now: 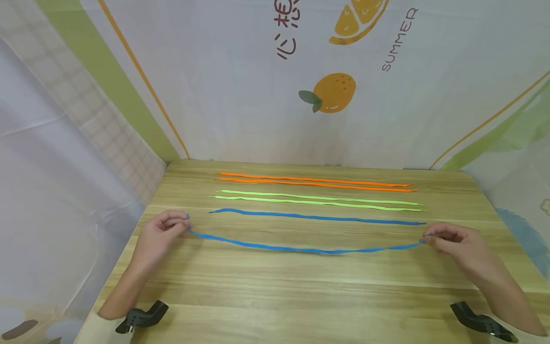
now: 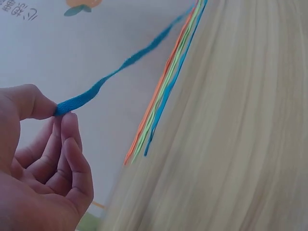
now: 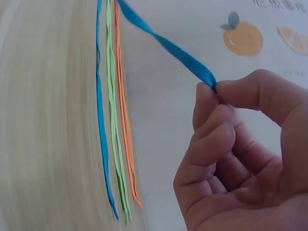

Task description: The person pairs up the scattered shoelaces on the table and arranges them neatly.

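A flat blue shoelace (image 1: 301, 249) hangs in a shallow sag between the two hands. My left hand (image 1: 161, 231) pinches one end between thumb and forefinger, and a short tip pokes out above the fingers. At the other end my right hand (image 1: 457, 243) pinches the lace the same way; its remaining fingers curl loosely, as the right wrist view shows. Just beyond it, a second blue shoelace (image 1: 309, 217) lies stretched across the table. Behind that lie two light green shoelaces (image 1: 318, 203), then two orange shoelaces (image 1: 313, 179), all roughly parallel.
The wooden table (image 1: 275, 296) has its back edge against a white printed cloth (image 1: 240, 95) with fruit drawings. Another hanging cloth (image 1: 51, 191) borders the left side. A black wrist mount (image 1: 143, 316) sits at the left sleeve, and a matching mount (image 1: 481, 321) at the right.
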The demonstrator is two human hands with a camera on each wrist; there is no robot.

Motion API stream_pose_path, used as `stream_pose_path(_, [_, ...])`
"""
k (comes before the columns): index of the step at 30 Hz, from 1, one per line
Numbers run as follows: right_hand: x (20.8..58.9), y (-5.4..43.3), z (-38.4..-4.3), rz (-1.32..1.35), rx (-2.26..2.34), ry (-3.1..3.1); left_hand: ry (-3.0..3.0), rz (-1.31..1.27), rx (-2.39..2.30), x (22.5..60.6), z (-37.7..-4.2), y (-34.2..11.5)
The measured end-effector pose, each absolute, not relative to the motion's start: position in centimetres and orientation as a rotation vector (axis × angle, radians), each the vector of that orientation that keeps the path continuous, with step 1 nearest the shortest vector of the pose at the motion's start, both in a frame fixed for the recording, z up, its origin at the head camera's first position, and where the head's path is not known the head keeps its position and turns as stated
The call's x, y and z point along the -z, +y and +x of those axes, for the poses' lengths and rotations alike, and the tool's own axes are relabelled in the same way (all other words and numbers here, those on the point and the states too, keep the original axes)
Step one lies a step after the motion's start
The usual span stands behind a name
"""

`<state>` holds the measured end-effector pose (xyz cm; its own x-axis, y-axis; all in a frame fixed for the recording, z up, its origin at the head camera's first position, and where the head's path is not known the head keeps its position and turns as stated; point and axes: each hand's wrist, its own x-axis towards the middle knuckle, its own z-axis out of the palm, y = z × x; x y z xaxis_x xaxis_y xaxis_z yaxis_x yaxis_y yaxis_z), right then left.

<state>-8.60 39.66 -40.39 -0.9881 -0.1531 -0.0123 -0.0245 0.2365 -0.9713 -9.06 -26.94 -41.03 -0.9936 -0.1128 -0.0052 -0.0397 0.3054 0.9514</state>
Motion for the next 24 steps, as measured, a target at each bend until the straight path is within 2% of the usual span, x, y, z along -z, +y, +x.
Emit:
stream_pose_path(12, [41.3,43.3,-7.5,0.019,2.210,2.157,-2.419,0.212,1.866,41.3,-9.8,-28.8])
stream_pose_path(24, [41.9,43.8,-8.5,0.265,2.414,1.967,-2.248,0.374,1.885,41.0,-10.7,-28.3])
